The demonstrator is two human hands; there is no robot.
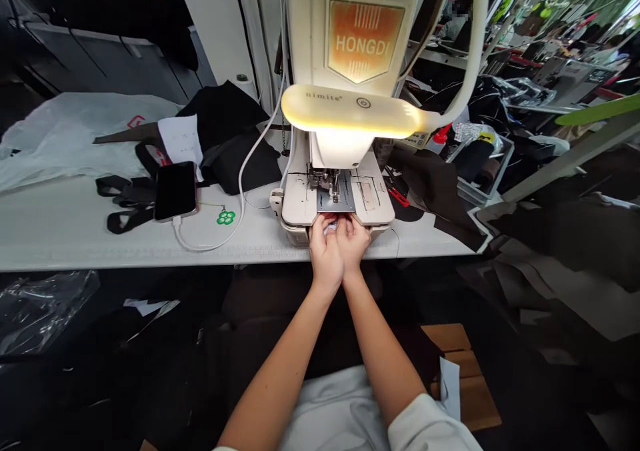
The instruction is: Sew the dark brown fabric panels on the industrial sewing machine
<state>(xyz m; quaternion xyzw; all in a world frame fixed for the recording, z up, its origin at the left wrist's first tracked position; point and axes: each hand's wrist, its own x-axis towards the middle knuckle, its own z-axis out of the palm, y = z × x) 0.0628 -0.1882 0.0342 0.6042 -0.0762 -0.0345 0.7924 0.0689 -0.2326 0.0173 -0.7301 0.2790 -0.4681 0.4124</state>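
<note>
A sewing machine with a lit front stands on the white table. My left hand and my right hand meet wrist to wrist at the front of its bed, just below the metal needle plate. The fingers of both are bent inward, with their tips partly hidden under the bed's front edge. A small pale patch shows between them; what they hold I cannot make out. Above the plate sit the presser foot and needle.
A phone on a white cable, a green flower charm and black straps lie to the left. On the right are red-handled snips, dark cloth and a plastic bin. A lamp hangs over the machine.
</note>
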